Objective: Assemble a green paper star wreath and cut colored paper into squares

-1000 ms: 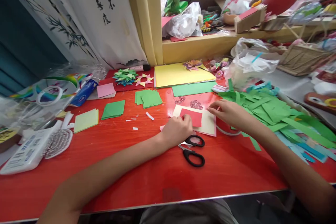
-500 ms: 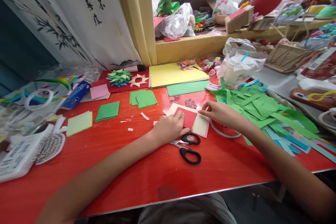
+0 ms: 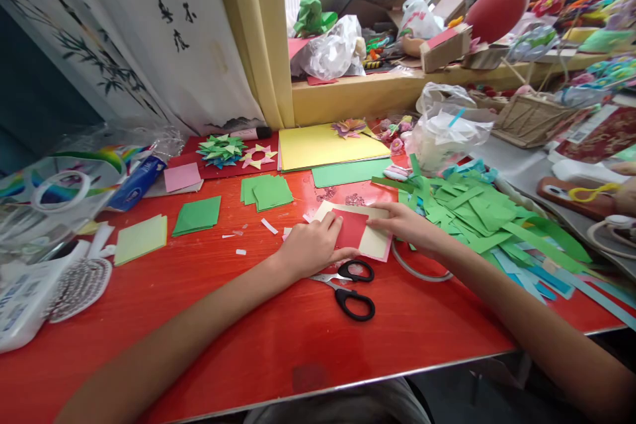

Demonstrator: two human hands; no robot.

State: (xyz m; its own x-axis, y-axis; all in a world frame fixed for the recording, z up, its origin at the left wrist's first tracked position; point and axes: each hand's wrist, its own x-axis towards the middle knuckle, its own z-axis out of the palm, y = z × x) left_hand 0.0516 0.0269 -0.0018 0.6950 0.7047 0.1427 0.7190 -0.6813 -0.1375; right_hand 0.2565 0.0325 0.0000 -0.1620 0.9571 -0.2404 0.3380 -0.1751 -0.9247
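A small red paper square (image 3: 352, 228) lies on a larger cream sheet (image 3: 375, 244) with a pink edge. My left hand (image 3: 309, 245) presses on the left side of both, thumb spread away from the fingers. From the right, my right hand (image 3: 405, 225) reaches over the cream sheet, fingers stretched flat with their tips at the red square's right edge. Black-handled scissors (image 3: 355, 286) rest on the table just below; their blade tips run under or beside my left hand, which hides them.
Green paper squares (image 3: 271, 192), darker green ones (image 3: 197, 215) and pale yellow-green ones (image 3: 142, 240) lie to the left. Green paper strips (image 3: 477, 205) heap up on the right. Yellow sheets (image 3: 322, 146) lie at the back. The red table's (image 3: 223, 358) front edge is near me.
My right hand has flattened from a raised, bent-finger pose onto the cream sheet and moved a little left over it. My left hand stays on the papers. The view has tilted slightly.
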